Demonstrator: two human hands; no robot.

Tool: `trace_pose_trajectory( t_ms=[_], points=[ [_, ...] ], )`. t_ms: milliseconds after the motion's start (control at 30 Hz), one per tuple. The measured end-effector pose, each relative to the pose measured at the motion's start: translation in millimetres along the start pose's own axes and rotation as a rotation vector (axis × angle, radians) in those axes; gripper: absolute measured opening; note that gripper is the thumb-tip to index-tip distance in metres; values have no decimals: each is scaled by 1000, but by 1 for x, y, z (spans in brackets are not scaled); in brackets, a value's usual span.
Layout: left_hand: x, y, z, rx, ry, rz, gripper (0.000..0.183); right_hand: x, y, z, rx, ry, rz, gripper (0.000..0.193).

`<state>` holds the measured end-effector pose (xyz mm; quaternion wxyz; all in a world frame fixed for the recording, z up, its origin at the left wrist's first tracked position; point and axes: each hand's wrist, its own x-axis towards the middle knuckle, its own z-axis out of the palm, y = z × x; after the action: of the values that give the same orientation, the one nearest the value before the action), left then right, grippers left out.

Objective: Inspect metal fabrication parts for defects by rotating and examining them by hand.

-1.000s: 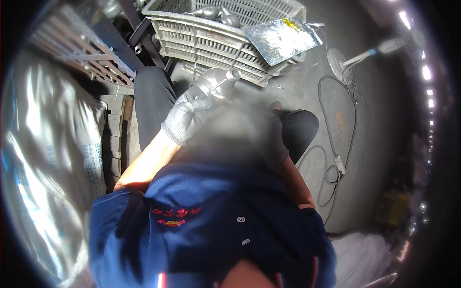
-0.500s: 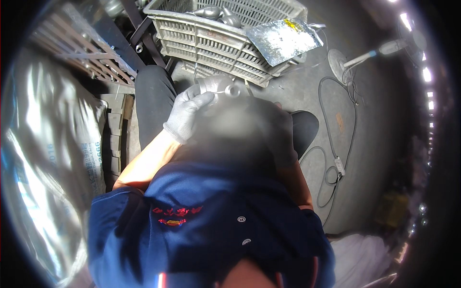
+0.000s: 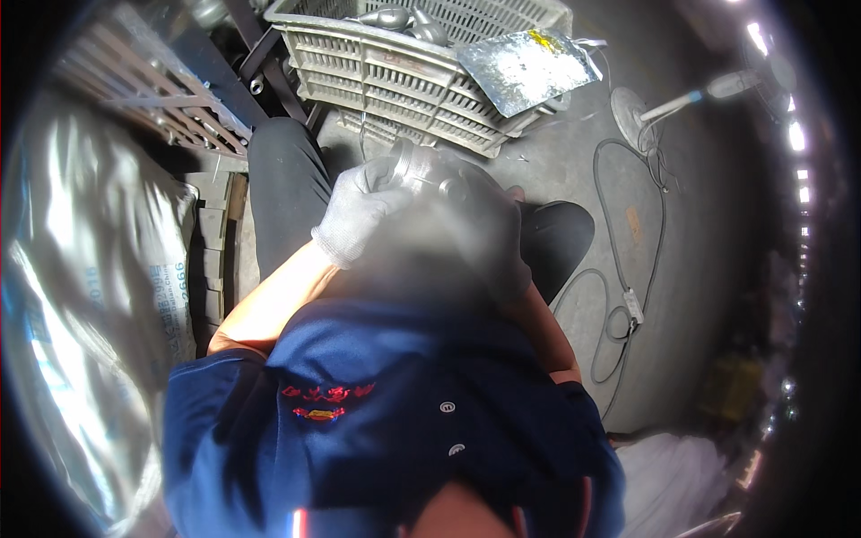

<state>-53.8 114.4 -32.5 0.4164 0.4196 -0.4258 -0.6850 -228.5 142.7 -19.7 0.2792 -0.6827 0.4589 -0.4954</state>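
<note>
My left hand (image 3: 355,213), in a pale grey knitted glove, is closed on a grey metal part (image 3: 414,169) with a rounded end, held above my lap between my knees. A small ring-shaped end (image 3: 453,188) shows beside it, though I cannot tell whether it belongs to the same piece. My right hand (image 3: 491,229), in a darker-looking glove, comes in from the other side, close to the part. A hazy grey blur over the middle of the picture hides its fingers and much of what lies between both hands.
Ahead stands a grey slatted plastic crate (image 3: 395,76) with several rounded metal parts (image 3: 428,29) in it. A silver foil sheet (image 3: 531,73) lies over its right corner. Rightward are a fan (image 3: 639,121) and a looping cable (image 3: 662,242). Leftward are a white sack (image 3: 99,296) and a metal rack (image 3: 148,85).
My right hand has moved left and inward, closer to my left hand. The ring-shaped end now sits slightly lower and farther right, and the metal part has turned.
</note>
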Motion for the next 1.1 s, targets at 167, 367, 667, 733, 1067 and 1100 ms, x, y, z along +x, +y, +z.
trace_pose_trajectory(
  t_ms=[167,367,667,733,1067,1100],
  points=[
    [3,2,0,33,56,12,4,-5,2,5,22,-4,25,43],
    [6,-8,-1,94,34,80,24,-5,8,6,181,49,134,38],
    [6,-7,-3,865,-108,581,51,-5,10,-5,240,93,316,25],
    [4,-6,0,847,-88,581,47,-4,9,-6,162,61,275,23],
    [6,-17,-17,312,101,500,16,1,14,-15,179,206,146,22],
    [7,-23,-20,161,142,358,24,2,15,-15,251,214,157,22]
  ],
)
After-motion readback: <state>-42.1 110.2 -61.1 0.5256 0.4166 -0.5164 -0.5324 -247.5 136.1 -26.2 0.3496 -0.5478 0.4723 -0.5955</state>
